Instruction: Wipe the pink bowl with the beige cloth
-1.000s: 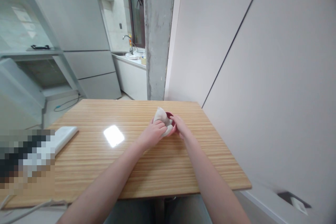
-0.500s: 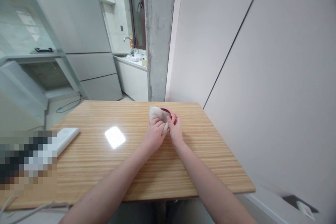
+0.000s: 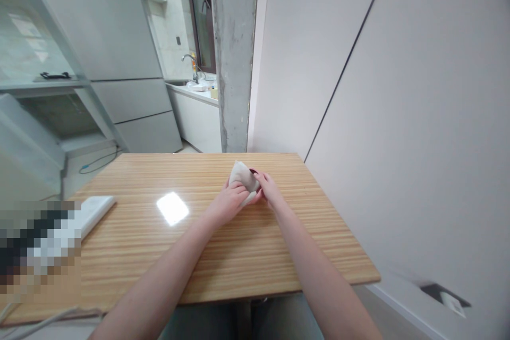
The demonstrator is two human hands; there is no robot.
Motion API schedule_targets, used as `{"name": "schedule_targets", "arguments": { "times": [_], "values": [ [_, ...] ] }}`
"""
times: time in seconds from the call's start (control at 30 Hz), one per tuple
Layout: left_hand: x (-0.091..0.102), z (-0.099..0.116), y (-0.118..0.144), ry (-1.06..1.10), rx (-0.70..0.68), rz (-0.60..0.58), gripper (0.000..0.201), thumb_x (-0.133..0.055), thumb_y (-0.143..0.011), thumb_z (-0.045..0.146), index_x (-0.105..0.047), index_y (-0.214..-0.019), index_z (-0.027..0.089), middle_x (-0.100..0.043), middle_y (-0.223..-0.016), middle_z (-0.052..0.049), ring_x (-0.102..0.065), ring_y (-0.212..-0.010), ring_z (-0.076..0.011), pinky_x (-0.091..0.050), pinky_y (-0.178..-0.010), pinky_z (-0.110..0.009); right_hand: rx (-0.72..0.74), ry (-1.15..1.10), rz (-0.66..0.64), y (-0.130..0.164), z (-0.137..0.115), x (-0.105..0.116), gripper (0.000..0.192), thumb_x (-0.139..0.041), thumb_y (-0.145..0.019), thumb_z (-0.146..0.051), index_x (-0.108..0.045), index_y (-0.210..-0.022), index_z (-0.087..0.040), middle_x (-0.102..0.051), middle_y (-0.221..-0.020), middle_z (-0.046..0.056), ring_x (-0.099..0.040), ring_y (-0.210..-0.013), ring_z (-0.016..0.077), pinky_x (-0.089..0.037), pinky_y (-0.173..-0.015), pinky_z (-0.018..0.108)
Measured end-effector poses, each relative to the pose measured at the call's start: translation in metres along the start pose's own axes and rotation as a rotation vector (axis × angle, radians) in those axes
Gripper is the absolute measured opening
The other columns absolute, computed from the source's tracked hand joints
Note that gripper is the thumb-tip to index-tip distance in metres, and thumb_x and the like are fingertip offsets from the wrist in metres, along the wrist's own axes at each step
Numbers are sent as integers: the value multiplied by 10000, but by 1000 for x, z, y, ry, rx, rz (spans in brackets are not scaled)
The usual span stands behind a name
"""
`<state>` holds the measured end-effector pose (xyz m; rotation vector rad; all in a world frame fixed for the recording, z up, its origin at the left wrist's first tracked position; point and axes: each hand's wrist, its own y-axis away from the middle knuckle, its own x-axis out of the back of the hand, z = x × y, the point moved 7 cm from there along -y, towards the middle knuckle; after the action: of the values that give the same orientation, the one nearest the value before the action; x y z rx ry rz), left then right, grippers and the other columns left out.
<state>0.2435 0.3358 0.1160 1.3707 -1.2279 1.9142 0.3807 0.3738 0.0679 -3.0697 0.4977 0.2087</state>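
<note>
Over the far middle of the wooden table (image 3: 191,255), both my hands are closed and close together. My left hand (image 3: 228,201) grips a whitish cloth (image 3: 241,172), whose upper corner sticks up above the fingers. Pressed against the cloth is a pink, curved object with a dark inside, perhaps a bowl or cup; only a bit of its rim (image 3: 254,170) shows. My right hand (image 3: 269,188) is wrapped round this object from the right, fingers over its edge. Cloth and fingers hide most of the object.
A white, flat, long object (image 3: 98,210) lies at the table's left, partly blurred out, with a pale cable (image 3: 59,316) near the front left corner. A wall (image 3: 358,170) runs along the right. Beyond the table stand a grey pillar (image 3: 235,64) and a refrigerator (image 3: 119,37).
My right hand has turned over the rim of the pink object, and less of the pink shows. The cloth's corner has risen and shifted slightly right. The whole view has shifted a little.
</note>
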Motion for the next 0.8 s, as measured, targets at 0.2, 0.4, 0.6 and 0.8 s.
{"name": "schedule_targets", "arguments": {
  "times": [0.2, 0.4, 0.6, 0.8],
  "values": [
    [-10, -9, 1, -156, 129, 75, 170, -426, -927, 260, -579, -942, 186, -570, -1277, -91, -398, -1303, -227, -54, -1141, -568, 175, 123, 131, 4, -4, 3, 493, -663, -665, -504, -570, -1042, -200, -649, -1068, 62, -589, -1022, 213, -429, -930, 339],
    [-15, 2, -3, -209, 81, 52, 234, -382, -943, 278, -574, -876, 163, -667, -851, -73, -610, -971, -208, -280, -1105, -453, 286, 243, 132, 15, -17, -1, 413, -617, -724, -489, -590, -1009, -191, -652, -1064, 80, -589, -1031, 234, -418, -954, 369],
    [7, 8, -6, -2, 54, 56, 211, -394, -927, 258, -578, -882, 166, -639, -739, -33, -627, -795, -184, -297, -1103, -422, 272, 164, 187, 29, -27, -4, 462, -594, -756, -493, -552, -1099, -188, -626, -1141, 91, -561, -1092, 239, -400, -984, 381],
    [21, 10, -3, 110, 89, 225, 135, -507, -874, 240, -603, -958, 195, -686, -916, -42, -622, -927, -192, -265, -1119, -451, 276, 22, 145, 34, -26, -7, 493, -578, -773, -498, -493, -1172, -221, -593, -1200, 65, -553, -1104, 211, -425, -956, 362]
  ]
}}
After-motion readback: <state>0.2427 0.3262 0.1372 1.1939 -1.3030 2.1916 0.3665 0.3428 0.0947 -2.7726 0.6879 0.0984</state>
